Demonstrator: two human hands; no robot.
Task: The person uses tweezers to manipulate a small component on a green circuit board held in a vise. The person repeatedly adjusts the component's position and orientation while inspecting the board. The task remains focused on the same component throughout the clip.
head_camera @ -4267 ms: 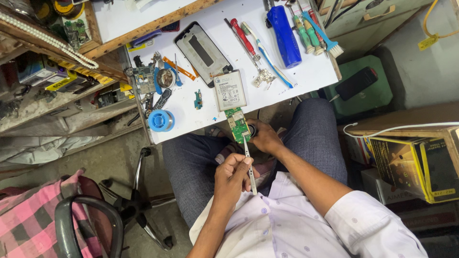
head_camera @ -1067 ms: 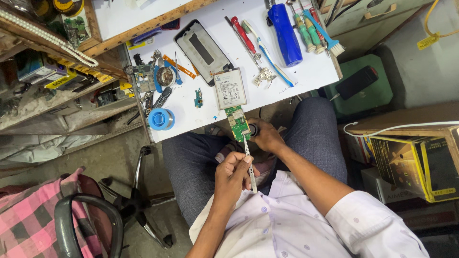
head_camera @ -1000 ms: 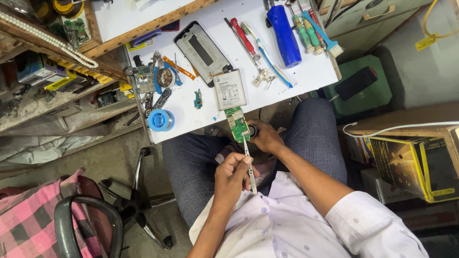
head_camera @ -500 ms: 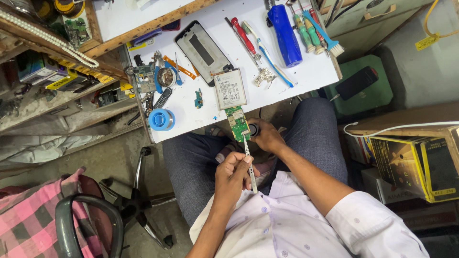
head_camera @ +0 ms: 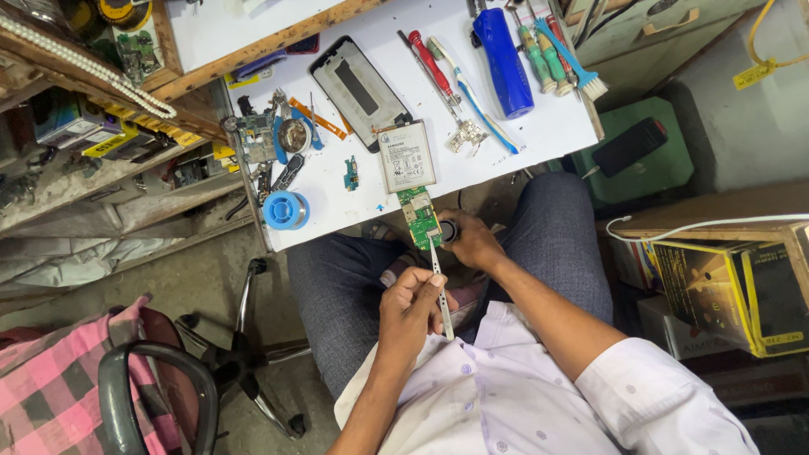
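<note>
A green board (head_camera: pixel 419 216) hangs over the near edge of the white table (head_camera: pixel 539 135), just below a grey battery (head_camera: pixel 407 157) that lies flat on the tabletop. The tip of the tweezers (head_camera: pixel 440 286) rests on the board's lower end. One hand (head_camera: pixel 409 310) pinches the tweezers, fingers closed around the shaft above the lap. The other hand (head_camera: pixel 472 240) is curled around a small dark round thing (head_camera: pixel 449 231) just beside the board; which hand is left and which right cannot be told for sure from this overhead view.

Beyond the battery lies a phone frame (head_camera: pixel 358 90), tilted. To one side sit a blue solder reel (head_camera: pixel 285 210) and a small blue part (head_camera: pixel 350 173). On the other side lie a red screwdriver (head_camera: pixel 431 63), a blue cylinder (head_camera: pixel 502 50), green screwdrivers (head_camera: pixel 543 55) and a brush (head_camera: pixel 577 67). A chair (head_camera: pixel 160 396) with pink checked cloth stands on the floor, well apart.
</note>
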